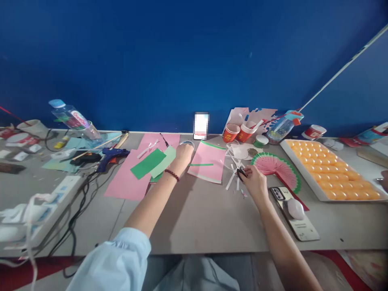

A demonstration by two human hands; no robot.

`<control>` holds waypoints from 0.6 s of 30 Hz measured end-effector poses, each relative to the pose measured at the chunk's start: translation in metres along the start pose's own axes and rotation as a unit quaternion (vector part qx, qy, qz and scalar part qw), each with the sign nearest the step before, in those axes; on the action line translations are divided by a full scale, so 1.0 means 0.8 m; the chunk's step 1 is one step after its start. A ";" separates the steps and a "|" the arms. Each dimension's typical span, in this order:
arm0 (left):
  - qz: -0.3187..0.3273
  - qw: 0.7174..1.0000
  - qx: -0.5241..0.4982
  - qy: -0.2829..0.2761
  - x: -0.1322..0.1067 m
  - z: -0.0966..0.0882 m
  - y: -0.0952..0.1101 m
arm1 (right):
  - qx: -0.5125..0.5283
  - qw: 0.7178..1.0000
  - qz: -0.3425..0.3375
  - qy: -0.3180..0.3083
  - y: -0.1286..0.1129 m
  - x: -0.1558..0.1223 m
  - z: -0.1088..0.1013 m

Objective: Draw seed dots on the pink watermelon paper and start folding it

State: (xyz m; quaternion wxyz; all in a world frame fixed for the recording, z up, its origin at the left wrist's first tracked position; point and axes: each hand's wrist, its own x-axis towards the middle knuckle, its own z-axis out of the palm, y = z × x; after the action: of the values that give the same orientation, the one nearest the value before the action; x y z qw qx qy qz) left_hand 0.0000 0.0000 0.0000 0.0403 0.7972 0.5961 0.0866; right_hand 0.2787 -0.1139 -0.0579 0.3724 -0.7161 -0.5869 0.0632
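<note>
My left hand [183, 155] reaches to the middle of the table, closed on a clear ring that looks like a roll of tape [187, 142]; its fingertips are hidden. My right hand [254, 181] has its fingers closed on the black handle of scissors [241, 173], the blades among white paper strips [232, 180]. Between my hands lies a pink paper sheet [209, 163] with green and white edges and a thin green strip [202, 164] across it. Beside my left wrist lie a dark green paper [148, 163] and a pale green paper [163, 162], over pink sheets [124, 184].
A pink-and-green folded fan [274, 163], a phone [307, 226] with a white case on it, and a tray of orange balls [330, 169] are at right. Red paper cups [232, 132] and a lit phone [201, 125] stand behind. Left are a glue gun [109, 157] and power strip [57, 208].
</note>
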 end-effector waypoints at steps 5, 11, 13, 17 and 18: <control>0.048 0.998 0.014 0.039 -0.040 -0.004 0.006 | -0.018 1.000 -0.013 -0.002 -0.001 -0.001 0.000; 0.084 0.993 -0.063 0.054 -0.104 0.008 0.002 | 0.009 0.999 -0.032 -0.027 0.004 -0.002 0.008; 0.081 0.993 -0.061 0.065 -0.118 0.015 -0.003 | 0.009 0.998 -0.044 -0.034 0.004 -0.003 0.010; 0.105 0.986 -0.077 0.106 -0.132 0.029 -0.012 | -0.014 0.993 -0.115 -0.037 -0.015 -0.010 0.010; 0.115 0.983 -0.081 0.118 -0.133 0.033 -0.014 | -0.015 0.988 -0.147 -0.042 -0.023 -0.013 0.011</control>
State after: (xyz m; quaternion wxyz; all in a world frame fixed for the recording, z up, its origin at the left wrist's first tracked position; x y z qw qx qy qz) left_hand -0.0348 -0.0979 -0.0371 0.0242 0.8390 0.4917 0.2318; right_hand 0.2567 -0.1185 -0.0566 0.3415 -0.6241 -0.7022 0.0288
